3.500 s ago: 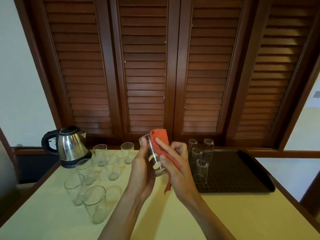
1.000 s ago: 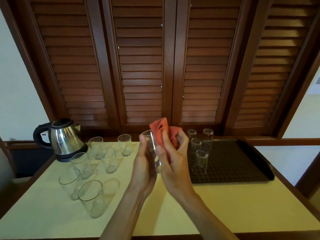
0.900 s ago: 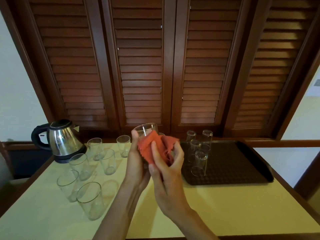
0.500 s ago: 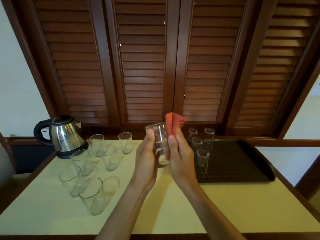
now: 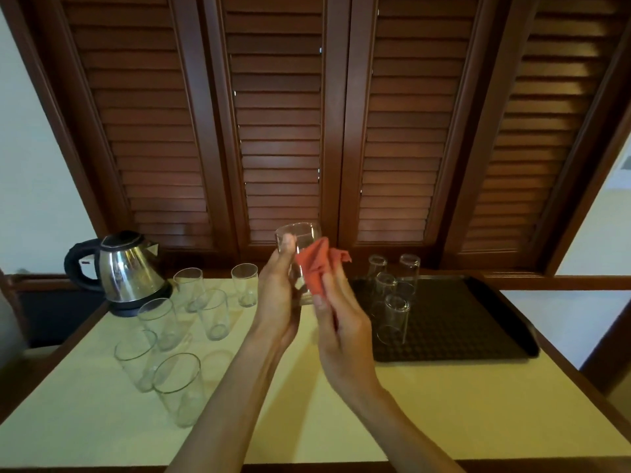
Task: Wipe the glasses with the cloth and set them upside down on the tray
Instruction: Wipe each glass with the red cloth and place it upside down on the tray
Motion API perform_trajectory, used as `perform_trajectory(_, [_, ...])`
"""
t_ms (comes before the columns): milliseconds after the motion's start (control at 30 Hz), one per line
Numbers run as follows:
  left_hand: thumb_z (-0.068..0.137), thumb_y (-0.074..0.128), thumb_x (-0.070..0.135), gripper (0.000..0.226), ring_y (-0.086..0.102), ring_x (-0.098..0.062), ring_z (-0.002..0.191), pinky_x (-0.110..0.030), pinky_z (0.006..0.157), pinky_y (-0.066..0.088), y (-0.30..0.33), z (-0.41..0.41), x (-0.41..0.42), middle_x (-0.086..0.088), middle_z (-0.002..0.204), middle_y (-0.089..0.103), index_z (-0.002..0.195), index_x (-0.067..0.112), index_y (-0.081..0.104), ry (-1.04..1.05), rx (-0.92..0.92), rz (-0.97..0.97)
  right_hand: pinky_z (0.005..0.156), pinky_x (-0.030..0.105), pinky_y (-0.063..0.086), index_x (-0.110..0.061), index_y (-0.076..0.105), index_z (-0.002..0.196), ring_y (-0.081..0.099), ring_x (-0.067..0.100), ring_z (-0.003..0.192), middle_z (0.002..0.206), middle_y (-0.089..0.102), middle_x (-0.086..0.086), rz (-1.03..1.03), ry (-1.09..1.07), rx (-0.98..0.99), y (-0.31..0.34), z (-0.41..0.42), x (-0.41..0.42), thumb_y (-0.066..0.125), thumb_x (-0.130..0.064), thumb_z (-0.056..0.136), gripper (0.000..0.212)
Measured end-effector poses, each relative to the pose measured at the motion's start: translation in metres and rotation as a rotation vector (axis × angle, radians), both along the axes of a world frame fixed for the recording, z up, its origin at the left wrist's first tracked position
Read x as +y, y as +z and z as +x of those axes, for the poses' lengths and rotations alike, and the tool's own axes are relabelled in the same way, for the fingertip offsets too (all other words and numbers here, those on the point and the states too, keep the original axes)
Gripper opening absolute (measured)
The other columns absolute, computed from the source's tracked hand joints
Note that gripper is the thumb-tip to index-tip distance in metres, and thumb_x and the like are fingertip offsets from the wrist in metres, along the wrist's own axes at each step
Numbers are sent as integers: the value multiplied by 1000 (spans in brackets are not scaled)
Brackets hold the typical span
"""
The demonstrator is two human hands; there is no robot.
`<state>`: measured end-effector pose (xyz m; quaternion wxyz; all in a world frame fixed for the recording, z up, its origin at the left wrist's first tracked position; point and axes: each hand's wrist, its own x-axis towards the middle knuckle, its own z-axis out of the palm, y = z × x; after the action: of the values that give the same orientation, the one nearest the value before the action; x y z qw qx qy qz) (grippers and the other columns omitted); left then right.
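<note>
Change: since half a second ago, our cloth (image 5: 316,268) went from above the rim down to the side of the glass (image 5: 299,257), and our right hand sank a little with it.
Left hand (image 5: 277,302): we hold the glass in the air over the table (image 5: 426,404), thumb near the rim, fingers curled behind it; mouth points up and a bit away from us.
Right hand (image 5: 341,332): our fingers pinch the cloth and press it on the right side of the glass.
Glass: between both hands, above the table, just left of the tray (image 5: 478,322).
Tray: dark, on the right part of the table; we count five glasses upside down in its far left corner, one group (image 5: 392,291).
Waiting glasses (image 5: 177,322): six stand mouth up on the left, apart from each other, two near the front edge.
Kettle (image 5: 128,271): steel, black handle, at the far left corner behind them.
Behind: wooden shutters (image 5: 280,114).
</note>
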<state>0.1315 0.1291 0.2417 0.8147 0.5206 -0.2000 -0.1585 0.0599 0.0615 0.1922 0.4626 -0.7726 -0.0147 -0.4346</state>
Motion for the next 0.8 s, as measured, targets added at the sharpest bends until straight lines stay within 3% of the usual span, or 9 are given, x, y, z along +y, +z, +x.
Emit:
perform_trajectory(100, [102,41,57,57,68,-21,122,-45,102,55,-3,-12,-6,-6,126,74,131,18,70,-12,-64,95,108,42,48,-12,48,148,56,11,130,142,59,3,143,-50,-12,23,13,-22,42,-20,109,40])
perform_trajectory(233, [106,32,60,60,70,-20,117,-41,102,51,9,-13,0,-5,113,79,120,20,76,-26,25,137,124,33,25,-15,30,158,23,12,154,168,20,1,-98,-51,13,0,1,-6,40,-22,109,50])
perform_trajectory(300, [105,35,61,58,69,-22,119,-38,98,53,10,-12,6,-6,116,78,122,21,73,-61,-1,162,124,25,20,-18,26,158,15,10,155,169,13,-2,-117,-33,0,-16,-12,4,41,-23,108,52])
perform_trajectory(400, [105,39,53,50,72,-18,113,-32,83,57,-7,-29,8,-3,119,77,127,23,72,-145,-50,233,109,7,31,-26,34,152,32,-9,141,158,30,-12,120,-49,3,2,-13,-6,43,-28,106,48])
perform_trajectory(500, [106,42,47,49,74,-20,106,-25,74,59,-21,-35,12,-11,119,77,127,16,73,-147,-20,160,107,15,40,-31,36,151,38,-2,137,149,34,-12,156,-40,-2,1,-22,-2,44,-43,101,51])
perform_trajectory(567, [105,45,49,51,71,-26,113,-28,79,59,-24,-29,14,-16,124,74,127,13,73,-76,21,82,115,20,35,-28,34,155,28,6,148,158,23,-9,79,4,35,-17,-30,12,44,-39,103,55])
perform_trajectory(633, [108,41,48,49,69,-28,122,-36,88,58,-28,-29,13,-11,127,74,130,17,71,-38,36,81,118,17,28,-33,28,155,16,0,152,166,13,-12,71,32,58,-27,-31,13,42,-35,105,52])
perform_trajectory(733, [107,37,52,47,69,-22,122,-42,92,58,-39,-41,11,1,126,75,130,28,69,-71,27,144,113,17,37,-35,27,155,32,-4,145,162,27,-14,222,50,63,-9,-27,2,37,-34,106,50])
perform_trajectory(800, [101,38,61,54,66,-23,126,-47,102,54,-45,-43,12,-1,127,75,128,30,73,-87,43,161,117,25,35,-30,29,156,33,5,147,161,33,-9,132,28,55,-14,-31,6,36,-29,108,49])
